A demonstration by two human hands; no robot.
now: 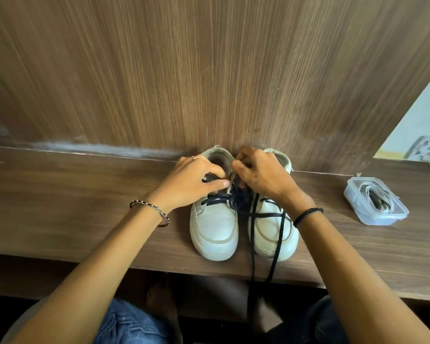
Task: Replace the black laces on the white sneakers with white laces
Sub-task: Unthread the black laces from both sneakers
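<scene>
Landmark: the left sneaker (215, 232) is standing on the wooden surface (85, 207), toe pointing toward the person, heel against the wood panel (209, 70)
Right sneaker (268, 234): sitting just beside the left sneaker on its right, touching it, toe facing the same way
Black laces (252, 244): crossing the left sneaker's eyelets, bunching in a tangle at its right edge, two loose ends trailing over the right sneaker's toe and hanging off the surface's front edge
Left hand (191, 184): reaching over the left sneaker's upper eyelets, thumb and fingers pinching a black lace strand there
Right hand (263, 177): hovering over the left sneaker's collar and tongue, fingers curling tightly together; whether they are gripping lace or tongue, I cannot tell
White laces (375, 199): lying coiled inside a clear plastic container (365, 214), well apart to the right of the left sneaker, beyond the right sneaker
Wrists: a beaded bracelet (150, 209) is circling the left, a black band (307, 216) the right
</scene>
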